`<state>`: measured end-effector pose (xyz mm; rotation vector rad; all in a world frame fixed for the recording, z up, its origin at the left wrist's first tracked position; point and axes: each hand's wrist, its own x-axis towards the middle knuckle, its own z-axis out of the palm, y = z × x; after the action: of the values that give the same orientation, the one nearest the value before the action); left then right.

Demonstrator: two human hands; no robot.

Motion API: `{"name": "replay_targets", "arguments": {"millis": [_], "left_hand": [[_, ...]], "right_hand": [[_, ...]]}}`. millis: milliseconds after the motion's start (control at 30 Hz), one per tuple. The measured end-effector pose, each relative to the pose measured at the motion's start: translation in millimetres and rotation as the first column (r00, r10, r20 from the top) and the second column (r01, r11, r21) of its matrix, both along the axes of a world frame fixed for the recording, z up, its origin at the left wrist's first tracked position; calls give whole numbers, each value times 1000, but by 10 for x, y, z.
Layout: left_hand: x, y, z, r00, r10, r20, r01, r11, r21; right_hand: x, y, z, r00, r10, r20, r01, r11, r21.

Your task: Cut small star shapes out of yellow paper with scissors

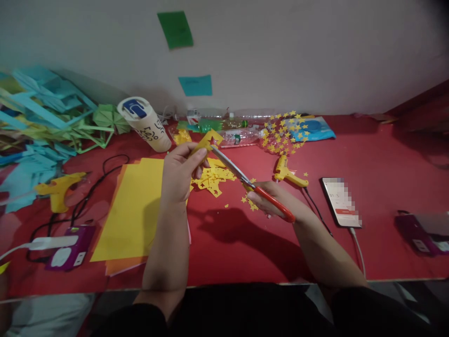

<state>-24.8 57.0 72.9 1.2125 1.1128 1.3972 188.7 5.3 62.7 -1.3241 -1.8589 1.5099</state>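
L hand point(182, 171): thumb + fingers pinch a small yellow paper piece point(207, 141) w/ a star-shaped hole, held up above the table. R hand point(268, 196): fingers wrapped round the red handles of the scissors point(242, 177), tips pointing up-left, right by the yellow piece; can't tell if they touch it.

Below/behind the L hand: pile of yellow scraps point(212, 180), some w/ star cutouts. Loose yellow stars point(251, 204) by the R hand, partly hidden.

Further out, R side: yellow glue gun point(289, 174) w/ black cord, then phone point(340, 201) on a white cable; purple power strip point(423, 234) at far R. Behind the glue gun: cluster of small yellow stars point(285, 133), next to a blue packet point(310, 128) & clear plastic bottles point(240, 136).

L side: yellow sheets point(131, 210) over orange ones, white cup point(145, 125) w/ black writing, tilted in view, 2nd glue gun point(60, 191), blue & green folded-paper shapes point(52, 105). All on red tabletop point(242, 257).
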Motion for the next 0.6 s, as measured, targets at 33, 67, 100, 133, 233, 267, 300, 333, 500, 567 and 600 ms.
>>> {"name": "replay_targets", "arguments": {"millis": [33,67,100,133,233,267,300,333,500,567,600], "left_hand": [[-2,-5,7,1000,9,-12,-9,1000,-7],[-4,-11,14,1000,20,-22,-20,1000,-12],[-6,-17,20,999,28,-33,-29,999,-15],[-8,-23,25,998,34,-44,-35,999,-17],[-20,-37,38,996,49,-77,-50,999,-15],[-26,-41,43,995,51,-88,-53,998,-16],[-33,-45,50,993,55,-101,-57,998,-18],[-40,-50,57,992,59,-116,-62,998,-21],[-60,-76,112,980,42,-196,-55,996,-65],[-54,-87,132,976,51,-211,-68,995,-75],[-49,-92,139,975,61,-214,-79,994,-76]], "right_hand": [[0,0,-2,1000,0,0,0,1000,0],[0,-1,-4,1000,3,1,-3,1000,4],[1,-2,-4,1000,5,3,-5,1000,6],[2,-2,-3,1000,8,6,-8,1000,5],[8,2,0,999,27,16,-27,1000,5],[10,6,-1,999,34,16,-35,999,14],[14,10,-4,999,45,14,-45,999,26],[19,14,-8,998,54,13,-55,998,39],[48,26,-39,996,78,47,-80,996,44],[57,27,-48,995,79,63,-82,996,38],[60,28,-50,994,79,69,-82,996,39]]}}
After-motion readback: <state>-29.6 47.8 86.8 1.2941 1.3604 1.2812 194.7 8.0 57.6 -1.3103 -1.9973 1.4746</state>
